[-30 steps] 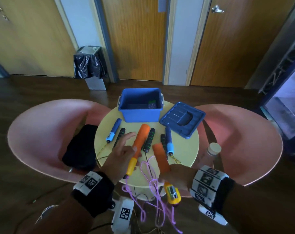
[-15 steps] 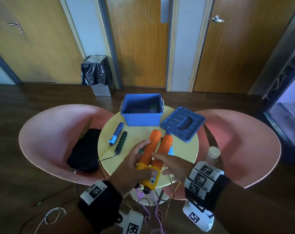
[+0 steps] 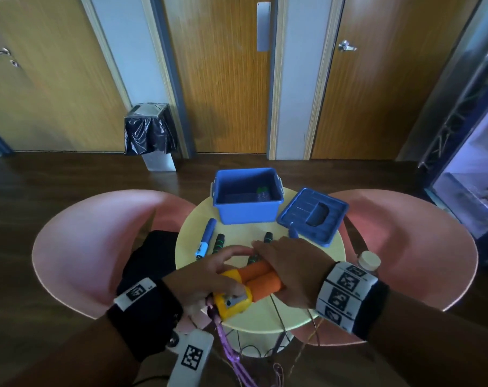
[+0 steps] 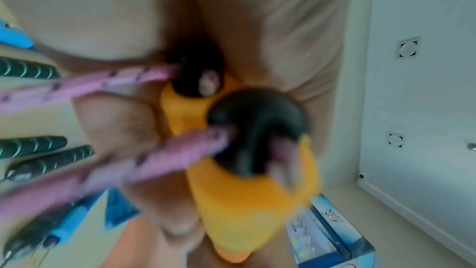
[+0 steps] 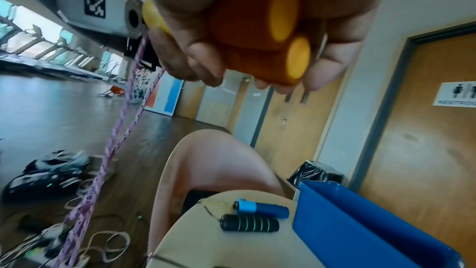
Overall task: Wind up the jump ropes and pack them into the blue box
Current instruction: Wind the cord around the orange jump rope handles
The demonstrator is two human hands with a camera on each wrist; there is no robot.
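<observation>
The left hand (image 3: 209,277) is wrapped around the yellow ends of the 2 orange handles (image 3: 261,280), fingers curled over them. The right hand (image 3: 287,268) is clamped over the orange foam ends of the same 2 handles, which lie side by side; the right wrist view shows its fingers (image 5: 195,54) curled around them. Both handles are held above the near edge of the round worktop (image 3: 315,280). The pink rope (image 3: 223,339) leaves the yellow ends and hangs below the worktop edge toward the floor.

On the worktop beyond the hands lie a blue handle (image 3: 206,238) and black handles with green rings (image 3: 218,243). The blue box (image 3: 247,198) stands open at the far edge of the worktop. Its lid (image 3: 312,215) lies just beside it on the right. Pink chairs (image 3: 97,247) stand at both sides of the worktop.
</observation>
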